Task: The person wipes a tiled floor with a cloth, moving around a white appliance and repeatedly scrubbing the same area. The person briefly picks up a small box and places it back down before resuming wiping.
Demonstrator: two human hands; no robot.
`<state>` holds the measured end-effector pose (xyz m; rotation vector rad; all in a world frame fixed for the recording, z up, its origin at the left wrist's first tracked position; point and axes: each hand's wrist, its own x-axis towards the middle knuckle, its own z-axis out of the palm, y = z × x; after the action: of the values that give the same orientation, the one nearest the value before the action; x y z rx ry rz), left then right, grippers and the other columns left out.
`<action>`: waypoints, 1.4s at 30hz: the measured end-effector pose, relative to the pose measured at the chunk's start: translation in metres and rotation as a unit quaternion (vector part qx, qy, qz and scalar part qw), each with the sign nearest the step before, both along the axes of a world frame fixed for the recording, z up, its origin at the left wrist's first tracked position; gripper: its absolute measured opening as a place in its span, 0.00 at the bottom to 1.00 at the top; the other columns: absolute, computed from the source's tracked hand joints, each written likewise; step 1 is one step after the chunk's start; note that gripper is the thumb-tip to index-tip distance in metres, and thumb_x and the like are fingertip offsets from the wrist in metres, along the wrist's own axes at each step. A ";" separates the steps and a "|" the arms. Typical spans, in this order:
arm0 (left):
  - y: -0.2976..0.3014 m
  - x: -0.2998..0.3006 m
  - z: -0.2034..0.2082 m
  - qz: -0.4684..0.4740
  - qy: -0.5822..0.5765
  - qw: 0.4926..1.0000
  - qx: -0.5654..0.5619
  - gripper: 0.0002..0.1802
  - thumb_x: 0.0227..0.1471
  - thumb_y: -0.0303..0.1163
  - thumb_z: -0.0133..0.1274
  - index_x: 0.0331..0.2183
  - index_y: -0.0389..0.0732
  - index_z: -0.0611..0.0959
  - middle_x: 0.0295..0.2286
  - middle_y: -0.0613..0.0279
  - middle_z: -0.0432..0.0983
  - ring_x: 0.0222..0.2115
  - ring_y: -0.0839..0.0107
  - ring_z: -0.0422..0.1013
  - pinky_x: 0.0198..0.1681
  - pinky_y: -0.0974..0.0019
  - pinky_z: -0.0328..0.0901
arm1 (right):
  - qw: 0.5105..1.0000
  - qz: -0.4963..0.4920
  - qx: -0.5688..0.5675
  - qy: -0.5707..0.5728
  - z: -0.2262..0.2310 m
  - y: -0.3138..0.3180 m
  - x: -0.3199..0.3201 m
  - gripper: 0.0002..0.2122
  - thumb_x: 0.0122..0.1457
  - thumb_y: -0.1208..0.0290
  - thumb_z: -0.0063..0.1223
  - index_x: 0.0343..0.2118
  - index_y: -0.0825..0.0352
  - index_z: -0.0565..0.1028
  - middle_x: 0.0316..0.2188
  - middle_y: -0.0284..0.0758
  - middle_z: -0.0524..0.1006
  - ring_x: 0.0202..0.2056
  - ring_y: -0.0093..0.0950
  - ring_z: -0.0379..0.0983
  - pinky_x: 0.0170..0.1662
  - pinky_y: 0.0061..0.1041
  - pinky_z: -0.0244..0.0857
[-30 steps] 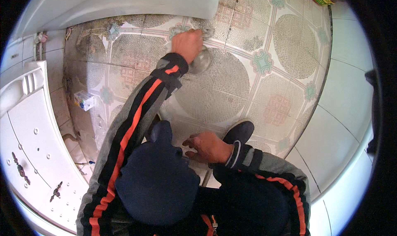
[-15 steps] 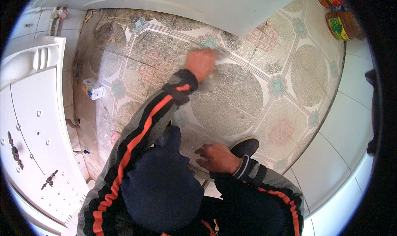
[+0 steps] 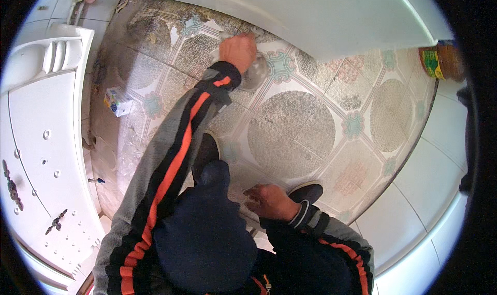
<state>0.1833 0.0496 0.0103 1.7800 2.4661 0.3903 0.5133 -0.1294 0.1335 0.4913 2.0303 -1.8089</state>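
My left hand (image 3: 238,52) is closed over a see-through, greyish, rounded thing (image 3: 254,75), pressed near the patterned tile floor (image 3: 290,127). Its kind is hard to make out: it bulges out on the near right side of my fist, and a little of it shows beyond my knuckles. Close to the big white panel at the far side, the left arm reaches out at full stretch. My right hand (image 3: 272,201) hangs by my right knee with loosely curled, separate fingers, and no object shows in it.
A white cabinet (image 3: 46,119) with dark metal handles lies along the left. A small white and blue box (image 3: 118,101) sits on the floor near it, with crumpled clear plastic (image 3: 132,152) nearer me. The white panel (image 3: 331,15) bounds the far side; a jar (image 3: 440,61) stands far right.
My left hand has moved away from me and to the left across the floor, still holding the see-through thing. The view has shifted a little. My right hand stays by the knee.
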 end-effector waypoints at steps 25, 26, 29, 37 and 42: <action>-0.010 -0.019 0.049 -0.082 0.078 0.993 -0.031 0.08 0.48 0.37 0.52 0.28 0.45 0.83 0.22 0.52 0.78 0.23 0.51 0.77 0.27 0.48 0.71 | 1.000 -0.001 -0.018 -0.023 -0.006 -0.001 -0.006 0.16 0.56 0.61 0.57 0.45 0.64 0.79 0.36 0.47 0.80 0.35 0.48 0.78 0.39 0.43 0.72; -0.010 -0.009 0.043 -0.179 0.049 0.983 -0.019 0.08 0.48 0.36 0.52 0.27 0.44 0.83 0.21 0.53 0.78 0.23 0.52 0.76 0.26 0.49 0.70 | 0.999 -0.006 0.000 -0.031 -0.008 -0.001 -0.007 0.16 0.56 0.61 0.57 0.45 0.65 0.79 0.35 0.47 0.80 0.35 0.48 0.77 0.39 0.43 0.72; -0.008 -0.033 0.021 -0.097 0.014 0.994 0.054 0.08 0.50 0.36 0.50 0.29 0.47 0.83 0.21 0.55 0.78 0.22 0.53 0.76 0.25 0.51 0.71 | 1.000 -0.020 0.016 -0.011 -0.010 0.004 -0.003 0.16 0.56 0.62 0.58 0.44 0.65 0.80 0.34 0.47 0.80 0.33 0.49 0.77 0.38 0.43 0.72; -0.011 -0.082 -0.024 0.074 0.117 0.990 -0.022 0.09 0.49 0.39 0.54 0.29 0.47 0.85 0.25 0.49 0.81 0.25 0.52 0.78 0.29 0.48 0.72 | 0.999 -0.049 0.010 0.014 -0.005 0.001 0.001 0.14 0.57 0.65 0.57 0.43 0.67 0.80 0.36 0.47 0.80 0.35 0.48 0.77 0.39 0.42 0.72; -0.007 -0.075 0.006 0.045 0.117 0.983 -0.136 0.10 0.49 0.42 0.56 0.31 0.49 0.85 0.27 0.51 0.81 0.27 0.51 0.78 0.29 0.47 0.71 | 0.999 -0.026 0.029 -0.024 -0.007 0.007 0.002 0.15 0.57 0.65 0.57 0.44 0.66 0.80 0.37 0.46 0.80 0.37 0.45 0.78 0.40 0.40 0.72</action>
<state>0.1082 0.0428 0.0166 1.6910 2.6039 -0.1583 0.5155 -0.1220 0.1262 0.6042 2.0605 -1.7534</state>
